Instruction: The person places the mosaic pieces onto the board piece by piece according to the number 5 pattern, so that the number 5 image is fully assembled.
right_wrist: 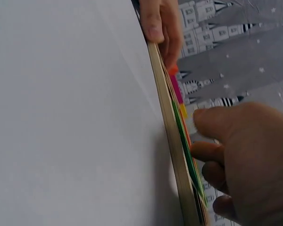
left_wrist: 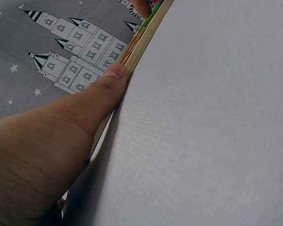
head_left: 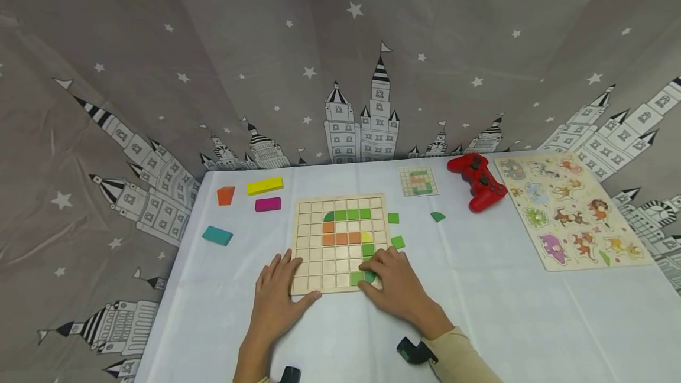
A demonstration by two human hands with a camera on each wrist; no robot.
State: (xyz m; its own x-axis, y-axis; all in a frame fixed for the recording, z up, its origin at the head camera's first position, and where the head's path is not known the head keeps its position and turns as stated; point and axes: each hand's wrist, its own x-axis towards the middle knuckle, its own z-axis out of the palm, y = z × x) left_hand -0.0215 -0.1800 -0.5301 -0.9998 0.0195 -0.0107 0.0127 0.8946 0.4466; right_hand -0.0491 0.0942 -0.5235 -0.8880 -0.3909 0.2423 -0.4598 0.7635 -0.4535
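Grid board (head_left: 340, 244) flat on white cloth (head_left: 479, 306), near the front edge, partly filled: green tiles along an upper row, orange tiles beneath, one yellow tile at the right of the orange, more green running down toward the near edge.

Left hand (head_left: 276, 297) resting on the board's near-left corner, fingers straight and spread over the empty squares, thumb along the front edge; in the left wrist view, thumb tip (left_wrist: 114, 71) pressed against the board's side. Holding nothing.

Right hand (head_left: 393, 285) over the near-right part of the board, fingers curled down onto a green tile (head_left: 357, 278) in the bottom rows, tile touching the fingertips. In the right wrist view, fingers (right_wrist: 207, 153) bent against the board's face beside the green pieces. Whether pinched or merely pressed cannot be told.

Loose green pieces just right of the board: square (head_left: 393, 218), another square (head_left: 398, 242), quarter-round (head_left: 438, 217) further right.

Left of the board, well apart: orange block (head_left: 226, 195), yellow bar (head_left: 264, 185), magenta block (head_left: 268, 204), teal block (head_left: 217, 235).

Behind the board, pattern card (head_left: 418, 181). Right of it, red gamepad (head_left: 477, 181), then animal puzzle (head_left: 571, 214) near the right edge.

Grey castle-and-star curtain (head_left: 340, 46) all around.
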